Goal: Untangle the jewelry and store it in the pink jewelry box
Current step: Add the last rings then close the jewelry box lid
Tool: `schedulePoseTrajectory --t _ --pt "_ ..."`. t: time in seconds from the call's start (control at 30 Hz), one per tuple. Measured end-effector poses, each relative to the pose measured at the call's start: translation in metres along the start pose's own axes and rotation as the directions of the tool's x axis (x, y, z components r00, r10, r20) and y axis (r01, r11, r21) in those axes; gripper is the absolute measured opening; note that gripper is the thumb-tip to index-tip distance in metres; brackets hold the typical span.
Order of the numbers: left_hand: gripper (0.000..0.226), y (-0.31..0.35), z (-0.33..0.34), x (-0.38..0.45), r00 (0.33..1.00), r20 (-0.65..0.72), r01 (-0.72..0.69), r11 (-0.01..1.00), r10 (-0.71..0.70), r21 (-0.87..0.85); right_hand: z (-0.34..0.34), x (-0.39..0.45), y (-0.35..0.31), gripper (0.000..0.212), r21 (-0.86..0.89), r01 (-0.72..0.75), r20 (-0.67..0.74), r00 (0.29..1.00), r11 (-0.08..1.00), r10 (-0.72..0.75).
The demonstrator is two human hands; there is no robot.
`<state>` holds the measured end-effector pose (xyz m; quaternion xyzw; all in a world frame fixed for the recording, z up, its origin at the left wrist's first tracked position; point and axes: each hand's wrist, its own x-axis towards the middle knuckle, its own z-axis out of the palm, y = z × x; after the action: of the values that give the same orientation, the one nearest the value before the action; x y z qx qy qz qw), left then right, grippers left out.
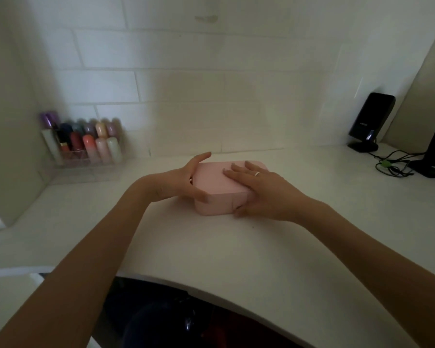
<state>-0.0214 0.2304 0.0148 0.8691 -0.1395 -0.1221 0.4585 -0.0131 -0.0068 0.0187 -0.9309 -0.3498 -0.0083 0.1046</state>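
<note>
Both hands on closed pink jewelry box [221,182], long axis left-right.

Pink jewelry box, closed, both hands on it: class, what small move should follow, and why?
Probably lift the lid. The pink rectangular jewelry box lies closed on the white table; no jewelry shows. The left hand braces its left end, the right hand lies flat on the lid with its thumb at the front seam, seemingly placed to pry it open.

Lipstick rack [86,146] far left, cables [392,165] far right; bare counter [236,247] btwn.
</note>
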Motion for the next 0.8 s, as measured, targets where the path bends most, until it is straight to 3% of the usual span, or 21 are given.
schedulePoseTrajectory --t 0.13,0.27,0.33,0.37,0.43,0.57,0.8 --pt "0.129 -0.003 -0.003 -0.008 0.997 -0.073 0.014 0.998 -0.01 0.063 0.006 0.008 -0.007 0.087 -0.033 0.028 -0.023 0.999 0.999 -0.029" --pt "0.107 -0.009 -0.016 -0.017 0.971 -0.237 0.064 0.954 0.007 0.292 0.012 0.027 -0.02 0.079 -0.028 0.039 -0.067 0.997 0.999 -0.041" --pt "0.098 -0.017 -0.016 -0.021 0.942 -0.322 0.092 0.846 0.098 0.526 0.017 0.046 -0.028 0.078 -0.038 0.04 -0.09 0.995 0.998 -0.043" --pt "0.093 -0.021 -0.014 -0.023 0.928 -0.331 0.103 0.738 0.169 0.667 0.02 0.057 -0.033 0.079 -0.032 0.038 -0.095 0.995 0.999 -0.041" --pt "0.098 -0.032 -0.012 -0.026 0.908 -0.326 0.119 0.585 0.263 0.802 0.024 0.08 -0.046 0.083 0.005 0.029 -0.094 0.995 1.0 -0.029" --pt "0.08 -0.049 -0.035 -0.032 0.865 -0.441 0.268 0.526 0.237 0.807 0.034 0.122 -0.069 0.089 0.014 0.045 -0.124 0.991 0.999 -0.043" --pt "0.06 -0.076 -0.067 -0.037 0.832 -0.504 0.388 0.406 0.231 0.828 0.045 0.174 -0.088 0.089 0.018 0.114 -0.109 0.988 0.993 -0.112"
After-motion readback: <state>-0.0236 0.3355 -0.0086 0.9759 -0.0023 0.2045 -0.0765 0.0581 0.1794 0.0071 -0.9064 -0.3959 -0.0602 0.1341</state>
